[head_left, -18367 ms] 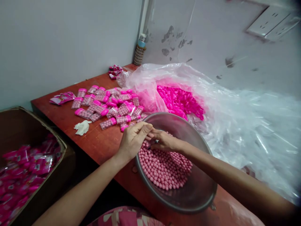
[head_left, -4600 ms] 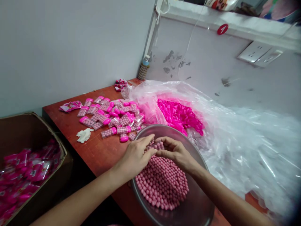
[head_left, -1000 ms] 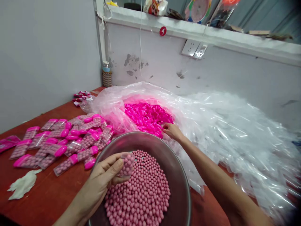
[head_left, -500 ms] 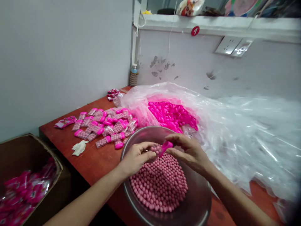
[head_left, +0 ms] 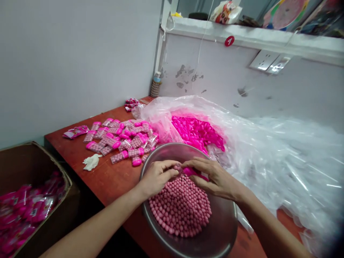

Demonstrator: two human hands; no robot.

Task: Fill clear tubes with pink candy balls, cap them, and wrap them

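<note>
Above a metal bowl (head_left: 224, 229) of small pink balls (head_left: 181, 211), my left hand (head_left: 158, 178) pinches a small clear container (head_left: 177, 169) with pink balls inside. My right hand (head_left: 216, 176) has its fingers closed around a bright pink cap (head_left: 189, 171), which is at the container's open end. Fingers partly cover both, so I cannot tell whether the cap is fully seated. Several filled containers with pink caps (head_left: 137, 140) lie in a pile left of the bowl.
A plastic bag of pink caps (head_left: 197, 132) lies behind the bowl. Many clear empty containers (head_left: 290, 172) are heaped on the right. A cardboard box (head_left: 60, 168) with pink packets stands at left. A crumpled white tissue (head_left: 91, 162) lies on the red table (head_left: 96, 182).
My right hand has brought the pink cap against the container's end and turned it flatter. The view has shifted slightly.
</note>
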